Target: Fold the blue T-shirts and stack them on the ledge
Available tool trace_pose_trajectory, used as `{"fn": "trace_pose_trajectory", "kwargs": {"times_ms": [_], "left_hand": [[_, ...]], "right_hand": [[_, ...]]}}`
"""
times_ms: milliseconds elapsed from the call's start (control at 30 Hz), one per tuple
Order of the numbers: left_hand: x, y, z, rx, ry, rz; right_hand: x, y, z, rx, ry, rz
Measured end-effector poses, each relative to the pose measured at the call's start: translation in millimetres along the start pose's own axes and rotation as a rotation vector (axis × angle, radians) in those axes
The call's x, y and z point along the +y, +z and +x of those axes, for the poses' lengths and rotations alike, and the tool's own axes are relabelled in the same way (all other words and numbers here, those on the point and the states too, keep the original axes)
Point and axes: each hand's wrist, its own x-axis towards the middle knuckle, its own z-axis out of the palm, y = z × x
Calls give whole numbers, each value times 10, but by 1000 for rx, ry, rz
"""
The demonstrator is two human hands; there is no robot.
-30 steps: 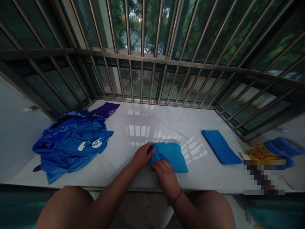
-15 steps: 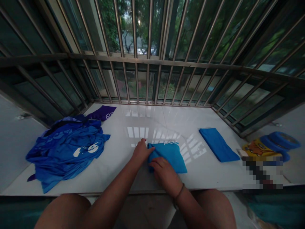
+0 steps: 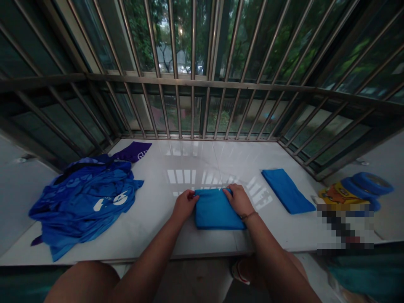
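**One folded blue cloth, pinched at its two far corners on a white ledge**

Pinches the far left corner between the thumb and bent fingers of the left hand. With the right hand, grips the far edge at the right corner, thumb on the near side and fingers curled beyond. Wears a thin bracelet at the right wrist. Has the cloth lying flat and roughly rectangular, close to the near edge of the ledge, between both hands.

Well apart to the right, another folded cloth, narrower and set at a slant. Farther right, near the side wall, a yellow and blue container, perhaps a plastic jar, with a cartoon figure on the yellow part. Just in front of it, a pixelated patch, too coarse to make out.

At the left end of the ledge, a loose, crumpled heap of blue clothes, with white print on the upper side. Beside it, toward the window, a purple cloth with a pale mark. Along the back, upright metal bars crossed by a rail, with glass and trees behind. Below the near edge, a bare knee at left and part of a foot near the middle.
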Motion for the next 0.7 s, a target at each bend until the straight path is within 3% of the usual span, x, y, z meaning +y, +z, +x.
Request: {"fn": "trace_pose_trajectory", "kwargs": {"times_ms": [133,233,300,367,500,700], "left_hand": [[105,-1,-51,97,73,85],[169,51,-173,152,380,238],[137,136,-300,80,589,375],[39,228,-441,-36,671,490],[-219,270,-635,-99,686,534],[-406,138,-564,54,557,249]], "right_hand": [[-59,89,-152,84,189,-71],[-189,135,-337,127,432,-126],[-249,135,-450,89,576,-18],[-252,109,-524,25,659,176],[-107,-4,-556,-65,700,460],[153,-279,-616,-158,646,1038]]}}
